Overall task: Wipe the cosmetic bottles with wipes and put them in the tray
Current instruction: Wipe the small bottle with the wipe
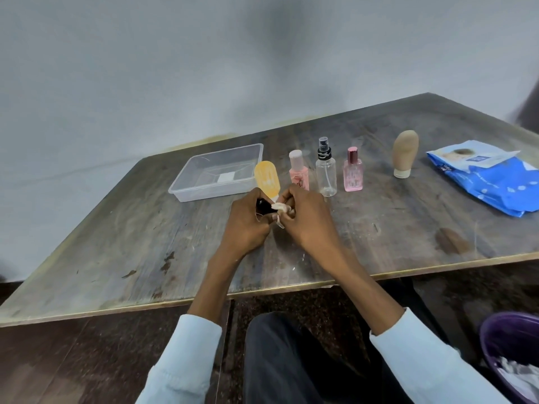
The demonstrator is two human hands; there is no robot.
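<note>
My left hand [248, 221] grips a small black bottle [262, 206] just above the table. My right hand [306, 217] presses a crumpled white wipe [280, 207] against it. A yellow tube [267, 180] stands on its cap right behind my hands. To its right stand a pink bottle with a white cap [299, 170], a clear spray bottle with a black top [326, 170] and a pink perfume bottle [353, 172]. A beige tube [404, 157] stands farther right. The clear plastic tray [186, 192] sits at the back left and holds no bottles.
A blue pack of wipes [490, 182] lies at the table's right end. A purple bin [495, 339] with used wipes stands on the floor at the lower right. The wooden table [131, 243] meets a grey wall at the back.
</note>
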